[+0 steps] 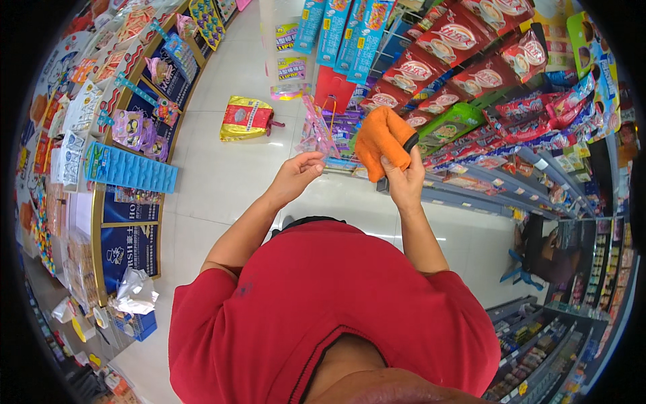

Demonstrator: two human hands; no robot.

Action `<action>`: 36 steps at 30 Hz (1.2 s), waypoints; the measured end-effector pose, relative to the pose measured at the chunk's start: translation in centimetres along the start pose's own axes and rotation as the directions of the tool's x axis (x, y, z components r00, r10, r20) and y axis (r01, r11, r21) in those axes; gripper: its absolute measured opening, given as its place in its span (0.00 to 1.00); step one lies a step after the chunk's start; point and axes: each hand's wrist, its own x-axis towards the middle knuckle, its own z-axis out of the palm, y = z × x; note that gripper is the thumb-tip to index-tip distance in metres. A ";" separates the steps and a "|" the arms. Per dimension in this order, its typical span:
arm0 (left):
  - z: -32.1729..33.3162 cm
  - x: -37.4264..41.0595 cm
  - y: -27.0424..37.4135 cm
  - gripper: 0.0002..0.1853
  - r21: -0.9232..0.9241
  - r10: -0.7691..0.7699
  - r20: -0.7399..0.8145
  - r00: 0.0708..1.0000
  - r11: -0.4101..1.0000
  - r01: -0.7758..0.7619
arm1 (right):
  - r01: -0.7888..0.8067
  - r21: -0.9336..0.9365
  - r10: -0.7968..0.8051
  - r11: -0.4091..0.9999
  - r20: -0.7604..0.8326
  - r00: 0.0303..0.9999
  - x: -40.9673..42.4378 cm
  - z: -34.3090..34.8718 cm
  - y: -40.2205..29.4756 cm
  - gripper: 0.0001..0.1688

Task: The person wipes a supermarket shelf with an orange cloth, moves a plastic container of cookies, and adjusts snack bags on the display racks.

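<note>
An orange cloth (381, 141) with a dark edge is bunched in my right hand (406, 177), in front of the snack shelves. My left hand (303, 174) is raised beside it with the fingers slightly bent and apart, holding nothing. Just beyond the left fingertips hang pink transparent packages (318, 129). Red pouches (411, 68) with cup pictures hang in rows beyond the cloth, and long blue candy packs (353, 38) hang at the top. A green packet (451, 126) lies right of the cloth.
A gold and red bag (246, 118) rests on the tiled floor ahead. Along the left runs a display counter (133, 222) with a blue moulded tray (131, 166) sticking out. A blue basket (141, 325) stands lower left. At the right, a person (550, 252) is near a blue stool (520, 270), between shelves.
</note>
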 end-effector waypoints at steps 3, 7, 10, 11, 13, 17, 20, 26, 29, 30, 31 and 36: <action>-0.2 -0.4 -0.7 0.19 0.035 -0.068 0.012 0.998 0.997 0.068 | -0.124 0.157 0.139 0.980 -0.087 0.986 -0.9 -0.6 0.1 0.30; -1.0 -1.3 -2.3 0.18 0.020 -0.184 -0.038 0.982 0.983 0.185 | -0.256 0.395 0.315 0.882 -0.089 0.945 -1.3 -1.9 1.5 0.29; -1.4 -2.2 -3.0 0.17 -0.044 -0.226 -0.075 0.971 0.974 0.223 | -0.381 0.574 0.460 0.725 0.007 0.888 -2.3 -1.9 2.2 0.30; -1.4 -2.4 -3.6 0.17 -0.064 -0.229 -0.083 0.970 0.972 0.224 | -0.402 0.648 0.489 0.647 0.052 0.871 -2.6 -1.5 2.4 0.31; -1.4 -3.0 -3.8 0.17 -0.091 -0.246 -0.111 0.963 0.967 0.236 | -0.460 0.726 0.527 0.510 0.159 0.835 -3.4 -0.6 3.2 0.32; -1.7 -6.0 -3.1 0.19 0.060 -0.201 -0.253 0.946 0.973 0.223 | -0.621 0.654 0.506 0.431 0.395 0.767 -3.9 1.9 5.3 0.34; -2.9 -9.4 -5.3 0.18 0.145 -0.188 -0.458 0.869 0.948 0.282 | -0.728 0.513 0.492 0.455 0.537 0.686 -3.3 5.2 6.1 0.34; -7.0 -17.5 -6.9 0.20 -0.149 -0.327 -0.632 0.702 0.941 0.304 | -0.845 0.389 0.448 0.366 0.722 0.527 -2.6 14.3 5.4 0.30; -9.9 -21.2 -8.5 0.20 -0.182 -0.305 -0.737 0.603 0.949 0.258 | -0.887 0.278 0.427 0.369 0.797 0.427 -3.4 20.5 5.4 0.29; -11.3 -22.2 -8.8 0.20 -0.199 -0.308 -0.745 0.591 0.949 0.244 | -0.877 0.279 0.409 0.390 0.801 0.437 -3.8 23.0 4.4 0.28; -12.9 -23.5 -9.0 0.20 -0.212 -0.307 -0.754 0.581 0.951 0.227 | -0.884 0.253 0.391 0.394 0.824 0.410 -4.2 25.5 3.5 0.28; -19.7 -32.5 -10.6 0.20 -0.305 -0.326 -0.861 0.390 0.945 0.116 | -0.902 0.120 0.312 0.414 0.912 0.265 -6.8 38.8 -0.2 0.27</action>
